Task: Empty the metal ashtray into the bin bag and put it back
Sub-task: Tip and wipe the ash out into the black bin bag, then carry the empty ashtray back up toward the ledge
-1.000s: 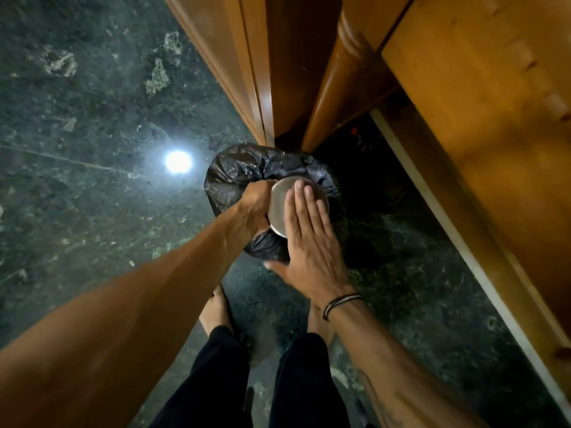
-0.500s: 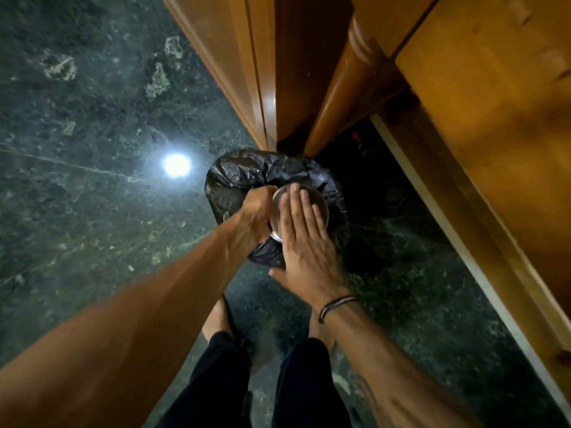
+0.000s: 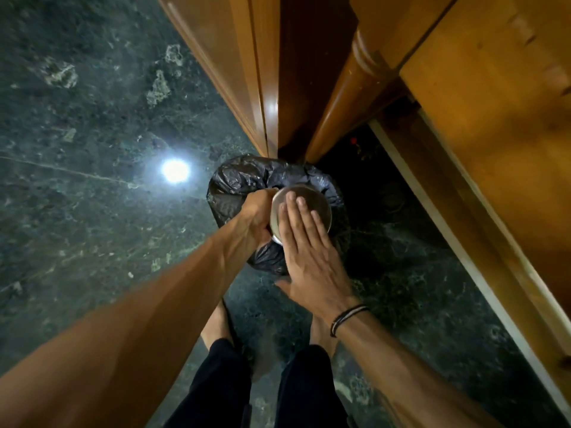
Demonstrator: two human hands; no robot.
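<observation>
The metal ashtray [image 3: 304, 201] is held inverted over the mouth of the black bin bag [image 3: 238, 188], which sits on the floor at 12 o'clock from the person's feet. The left hand [image 3: 255, 216] is clenched around the ashtray's rim at its 9 o'clock side. The right hand [image 3: 309, 257] lies flat, fingers [image 3: 298, 211] extended and resting on the upturned base (a tapping posture, by judgement); it grips nothing.

Progress: the emptying step is under way. Whether the contents have dropped cannot be determined, since the ashtray's interior faces down. Righting the ashtray and returning it remain to be done.

Surface: dark green marble floor [image 3: 92, 118], polished, with a lamp reflection [image 3: 175, 170] at 10 o'clock from the bag. Wooden furniture [image 3: 479, 118] stands from 12 to 3 o'clock, one turned leg [image 3: 349, 97] touching the bag.
</observation>
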